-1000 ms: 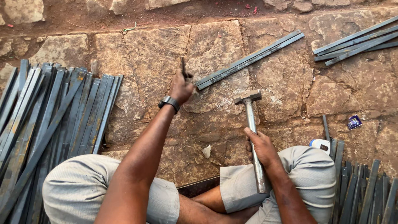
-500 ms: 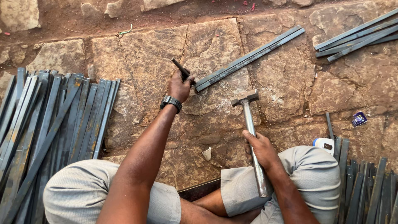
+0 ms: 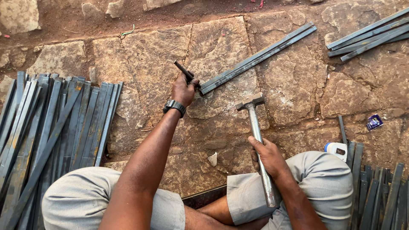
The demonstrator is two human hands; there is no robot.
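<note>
Left hand (image 3: 184, 88) closed around a short dark metal chisel-like rod (image 3: 184, 71), rod sticking out toward 11 o'clock from the fist. Rod tip end sits right at the near end of a long grey flat steel strip pair (image 3: 260, 55) lying on the cracked stone floor (image 3: 140, 64), strips running off toward 2 o'clock. Black wristwatch (image 3: 174, 106) on the left wrist.

Right hand (image 3: 268, 157) closed on the handle of a steel-shafted sledge-type hammer (image 3: 255, 123), grip low on the shaft, head at 12 o'clock from the hand, resting on or just over the stone; cannot tell which. Hammer head lies at about 4 o'clock from the left hand, near the strips' end but apart from it.

Handling guess: rod is stiff, small, dense, best held mid-shaft in a full fist, fingers below the struck end. Hammer likely head-heavy, smooth metal shaft could slip; hold near the end. Strips are rigid, thin, edges probably sharp.

Stack of grey steel strips (image 3: 47, 123) at 9 o'clock by the left knee, more strips (image 3: 379, 191) at 4 o'clock, another bundle (image 3: 366, 36) at 2 o'clock. White tape measure (image 3: 335, 150) by the right knee.
</note>
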